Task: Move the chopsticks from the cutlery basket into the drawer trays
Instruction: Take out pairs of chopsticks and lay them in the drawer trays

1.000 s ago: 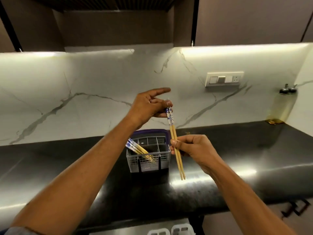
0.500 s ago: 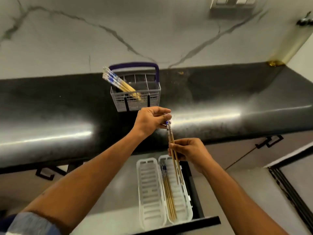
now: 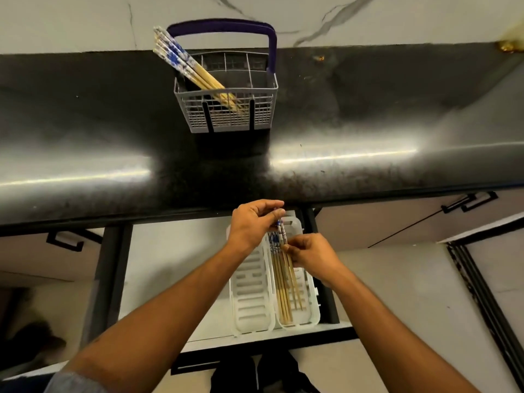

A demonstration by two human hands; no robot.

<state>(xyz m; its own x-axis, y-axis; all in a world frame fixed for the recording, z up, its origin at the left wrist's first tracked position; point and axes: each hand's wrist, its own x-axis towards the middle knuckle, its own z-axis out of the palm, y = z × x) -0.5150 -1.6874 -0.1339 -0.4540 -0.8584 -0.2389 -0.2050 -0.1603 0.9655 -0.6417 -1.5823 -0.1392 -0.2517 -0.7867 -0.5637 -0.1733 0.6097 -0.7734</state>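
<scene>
Head view: both hands (lower now) bring chopsticks [image 3: 287, 256] over tray [image 3: 309, 293].

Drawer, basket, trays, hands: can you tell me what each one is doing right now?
Drawer: pulled open.
Cutlery basket: upright on the counter, chopsticks leaning inside.
Right tray: holds several chopsticks.
Left tray: nothing seen in it.
Held chopsticks: over the right tray.
Left hand: pinches their patterned tops.
Right hand: pinches them lower down.

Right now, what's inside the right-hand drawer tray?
The right tray holds several chopsticks lying lengthwise. Both hands, left and right, grip another pair over its far end, so that end's contents are covered.
</scene>
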